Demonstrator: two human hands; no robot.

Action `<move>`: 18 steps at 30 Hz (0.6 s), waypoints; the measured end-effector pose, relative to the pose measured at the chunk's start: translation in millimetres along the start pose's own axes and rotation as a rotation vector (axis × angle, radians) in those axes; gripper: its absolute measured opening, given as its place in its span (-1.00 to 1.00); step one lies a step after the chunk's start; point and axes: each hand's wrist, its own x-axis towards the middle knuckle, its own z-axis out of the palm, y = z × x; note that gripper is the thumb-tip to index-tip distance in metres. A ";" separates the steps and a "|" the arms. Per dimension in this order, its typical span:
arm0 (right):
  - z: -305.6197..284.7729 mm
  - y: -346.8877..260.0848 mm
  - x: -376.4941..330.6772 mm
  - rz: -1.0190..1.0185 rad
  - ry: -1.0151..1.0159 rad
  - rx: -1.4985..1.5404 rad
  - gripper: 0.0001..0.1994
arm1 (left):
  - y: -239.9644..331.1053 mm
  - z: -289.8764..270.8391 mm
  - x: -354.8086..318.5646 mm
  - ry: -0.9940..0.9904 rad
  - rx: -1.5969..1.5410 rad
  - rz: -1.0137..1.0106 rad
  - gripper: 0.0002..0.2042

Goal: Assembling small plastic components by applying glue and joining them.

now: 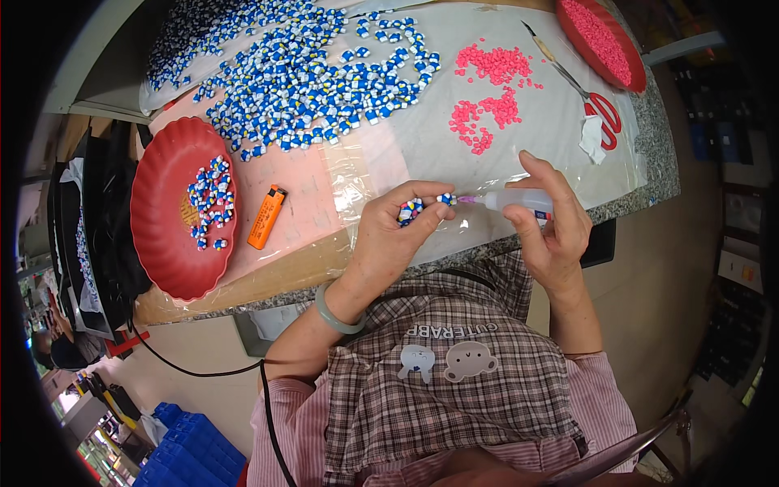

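Over the front edge of the table, my left hand pinches a small blue-and-white figure piece between thumb and forefinger. Several more such pieces are cupped in the same hand. From the right, my right hand grips a small translucent squeeze bottle, lying on its side. Its thin pinkish-purple nozzle points left at the pinched piece. Whether the tip touches the piece I cannot tell.
Blue-and-white pieces spread across the back left. A red scalloped tray holds more, beside an orange lighter. Small pink pieces lie behind my hands. Red-handled scissors, crumpled tissue and a red bowl are at right.
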 end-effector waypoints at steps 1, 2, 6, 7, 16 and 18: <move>0.2 0.2 0.1 0.001 0.000 0.000 -0.52 | 0.0 0.1 0.1 -0.001 0.002 0.003 -0.78; 0.8 0.6 0.0 -0.010 0.009 -0.002 -0.52 | -0.2 0.1 0.1 -0.001 0.005 0.006 -0.78; 0.3 3.2 0.1 -0.026 0.013 -0.001 -0.52 | -1.0 -0.1 0.7 -0.008 -0.008 0.005 -0.77; -0.2 3.2 -0.4 -0.026 0.013 -0.002 -0.52 | -1.8 0.0 0.9 0.000 -0.015 0.004 -0.77; -5.7 25.9 -7.8 0.532 0.055 0.514 -0.65 | -1.0 -1.5 -0.5 0.002 -0.038 -0.006 -0.76; -2.2 35.1 -2.8 0.581 0.117 0.763 -0.65 | -1.7 -1.3 0.0 -0.004 -0.033 -0.010 -0.76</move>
